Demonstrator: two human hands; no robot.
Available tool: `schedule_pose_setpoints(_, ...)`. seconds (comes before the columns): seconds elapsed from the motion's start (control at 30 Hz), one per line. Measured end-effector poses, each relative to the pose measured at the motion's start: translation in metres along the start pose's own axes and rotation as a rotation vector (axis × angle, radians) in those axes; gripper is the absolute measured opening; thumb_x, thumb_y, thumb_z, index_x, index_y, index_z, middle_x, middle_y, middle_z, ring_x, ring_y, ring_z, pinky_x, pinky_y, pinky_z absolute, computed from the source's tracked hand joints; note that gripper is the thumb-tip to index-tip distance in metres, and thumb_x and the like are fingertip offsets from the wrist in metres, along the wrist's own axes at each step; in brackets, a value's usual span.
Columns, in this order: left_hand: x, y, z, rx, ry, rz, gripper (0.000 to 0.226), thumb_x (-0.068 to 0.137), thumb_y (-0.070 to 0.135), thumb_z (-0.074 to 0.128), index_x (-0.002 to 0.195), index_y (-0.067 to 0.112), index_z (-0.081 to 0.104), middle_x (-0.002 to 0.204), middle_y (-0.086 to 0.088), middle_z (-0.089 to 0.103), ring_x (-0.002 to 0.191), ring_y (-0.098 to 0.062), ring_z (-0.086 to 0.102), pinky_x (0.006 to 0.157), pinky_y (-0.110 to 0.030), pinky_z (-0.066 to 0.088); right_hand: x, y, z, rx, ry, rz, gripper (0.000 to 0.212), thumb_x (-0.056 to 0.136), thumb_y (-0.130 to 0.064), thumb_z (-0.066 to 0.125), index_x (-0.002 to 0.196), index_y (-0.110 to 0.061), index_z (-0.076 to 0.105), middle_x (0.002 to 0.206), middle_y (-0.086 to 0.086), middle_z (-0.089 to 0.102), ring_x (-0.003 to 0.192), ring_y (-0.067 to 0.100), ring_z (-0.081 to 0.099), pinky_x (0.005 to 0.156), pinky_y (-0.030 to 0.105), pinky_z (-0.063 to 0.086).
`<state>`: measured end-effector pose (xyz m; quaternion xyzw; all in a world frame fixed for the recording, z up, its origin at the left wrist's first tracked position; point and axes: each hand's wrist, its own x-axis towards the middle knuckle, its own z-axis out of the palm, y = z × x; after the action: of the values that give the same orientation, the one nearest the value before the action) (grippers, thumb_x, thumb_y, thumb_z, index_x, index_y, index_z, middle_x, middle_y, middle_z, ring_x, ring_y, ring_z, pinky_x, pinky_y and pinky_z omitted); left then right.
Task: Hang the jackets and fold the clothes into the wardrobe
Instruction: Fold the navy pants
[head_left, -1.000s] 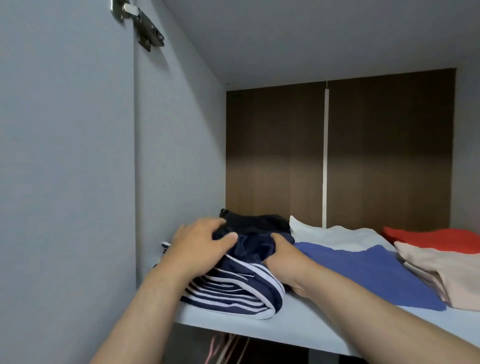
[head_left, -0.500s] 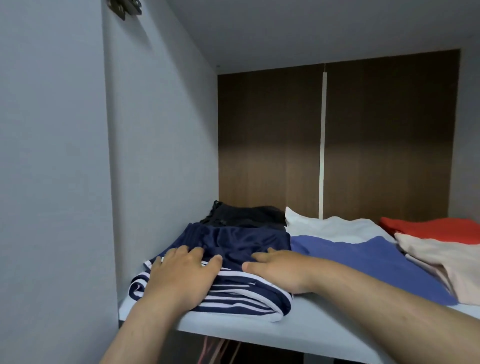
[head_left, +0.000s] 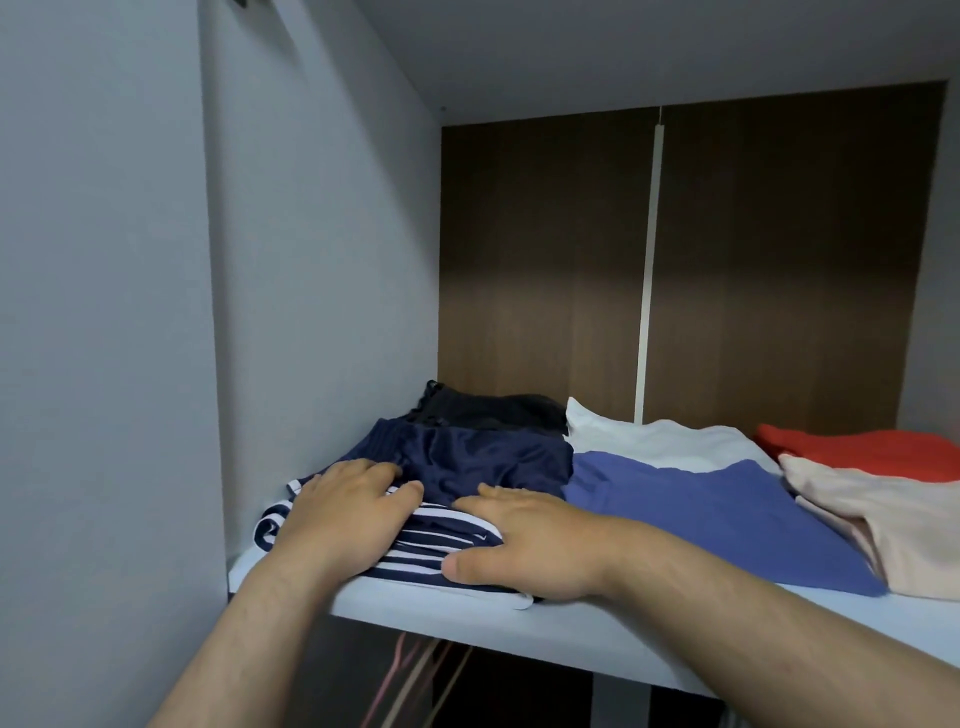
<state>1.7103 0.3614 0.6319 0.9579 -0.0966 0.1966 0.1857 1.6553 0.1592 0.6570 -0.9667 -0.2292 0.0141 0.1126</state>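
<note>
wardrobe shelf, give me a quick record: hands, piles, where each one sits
left hand: flat on the navy striped garment
right hand: flat on it too, thumb at its front edge
shelf: white, carries every pile
behind navy: black garment
middle: blue garment in front, white garment behind
far right: peach garment in front, red garment behind

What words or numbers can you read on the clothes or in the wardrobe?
None: no words, numbers or labels show anywhere.
The striped navy garment under the left hand and the right hand has only white stripes.
The blue top, white top, red top and peach top are plain.
The shelf bears no writing.
</note>
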Motion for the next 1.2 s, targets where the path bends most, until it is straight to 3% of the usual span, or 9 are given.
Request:
schedule_pose_setpoints(0.13, 0.0, -0.002, -0.002, -0.043, -0.025, 0.008, 0.042, 0.097, 0.049, 0.034, 0.126, 0.032, 0.059, 0.135, 0.008, 0.054, 0.127, -0.014, 0.041, 0.107, -0.037, 0.032, -0.001, -0.002, -0.002, -0.036, -0.01, 0.005, 0.069, 0.091, -0.067, 0.046, 0.151, -0.037, 0.029, 0.165, -0.001, 0.016, 0.152, 0.012, 0.006, 0.121, 0.036, 0.012)
schedule_pose_setpoints(0.37, -0.002, -0.001, -0.002, -0.067, -0.005, -0.01, 0.04, 0.093, 0.05, 0.037, 0.11, 0.029, 0.066, 0.122, 0.007, 0.059, 0.12, -0.016, 0.047, 0.102, -0.041, 0.038, 0.006, 0.002, 0.004, -0.07, -0.001, -0.001, 0.077, 0.088, -0.071, 0.045, 0.154, -0.039, 0.023, 0.165, -0.001, 0.017, 0.152, 0.014, 0.008, 0.121, 0.037, 0.013)
schedule_pose_setpoints(0.5, -0.003, 0.001, -0.004, -0.062, -0.006, -0.022, 0.056, 0.079, 0.058, 0.026, 0.104, 0.027, 0.067, 0.117, 0.005, 0.06, 0.116, -0.017, 0.048, 0.1, -0.042, 0.039, 0.008, 0.002, 0.005, -0.064, 0.028, -0.022, 0.069, 0.087, -0.071, 0.044, 0.148, -0.039, 0.033, 0.151, -0.005, 0.039, 0.143, 0.017, 0.03, 0.116, 0.039, 0.026)
schedule_pose_setpoints(0.63, -0.004, 0.001, -0.003, -0.067, -0.005, -0.029, 0.051, 0.081, 0.057, 0.028, 0.095, 0.026, 0.066, 0.107, 0.005, 0.061, 0.11, -0.017, 0.051, 0.096, -0.043, 0.041, 0.001, -0.001, 0.008, -0.068, 0.083, -0.026, 0.055, 0.089, -0.069, 0.042, 0.133, -0.037, 0.046, 0.129, -0.008, 0.053, 0.12, 0.015, 0.049, 0.104, 0.04, 0.04)
schedule_pose_setpoints(0.73, -0.006, 0.003, -0.004, -0.065, -0.002, -0.024, 0.042, 0.092, 0.051, 0.035, 0.097, 0.025, 0.067, 0.107, 0.005, 0.061, 0.108, -0.017, 0.05, 0.096, -0.043, 0.041, -0.006, -0.005, 0.009, -0.059, 0.135, -0.011, 0.047, 0.089, -0.066, 0.043, 0.124, -0.034, 0.051, 0.12, -0.012, 0.054, 0.109, 0.013, 0.052, 0.096, 0.038, 0.044)
schedule_pose_setpoints(0.9, -0.009, 0.004, -0.008, -0.031, -0.011, 0.001, 0.041, 0.092, 0.051, 0.033, 0.086, 0.025, 0.065, 0.102, 0.004, 0.063, 0.1, -0.019, 0.053, 0.09, -0.044, 0.045, -0.014, -0.01, 0.012, -0.031, 0.187, 0.05, 0.05, 0.09, -0.066, 0.044, 0.128, -0.035, 0.05, 0.129, -0.009, 0.051, 0.115, 0.013, 0.049, 0.099, 0.038, 0.043)
schedule_pose_setpoints(1.03, -0.007, 0.002, -0.006, -0.011, 0.009, 0.009, 0.046, 0.088, 0.056, 0.03, 0.084, 0.026, 0.065, 0.097, 0.006, 0.064, 0.094, -0.018, 0.054, 0.082, -0.041, 0.045, -0.024, -0.019, 0.013, -0.142, 0.229, 0.097, 0.06, 0.093, -0.067, 0.04, 0.137, -0.026, 0.043, 0.135, -0.004, 0.046, 0.12, 0.017, 0.047, 0.098, 0.039, 0.044)
schedule_pose_setpoints(1.2, -0.013, 0.003, -0.003, 0.003, 0.146, 0.019, 0.045, 0.092, 0.055, 0.034, 0.086, 0.021, 0.063, 0.1, -0.004, 0.066, 0.086, -0.022, 0.049, 0.09, -0.045, 0.044, -0.056, -0.029, 0.025, -0.255, 0.392, 0.132, 0.056, 0.102, -0.053, 0.035, 0.145, -0.018, 0.035, 0.142, 0.004, 0.044, 0.126, 0.024, 0.046, 0.099, 0.043, 0.045)
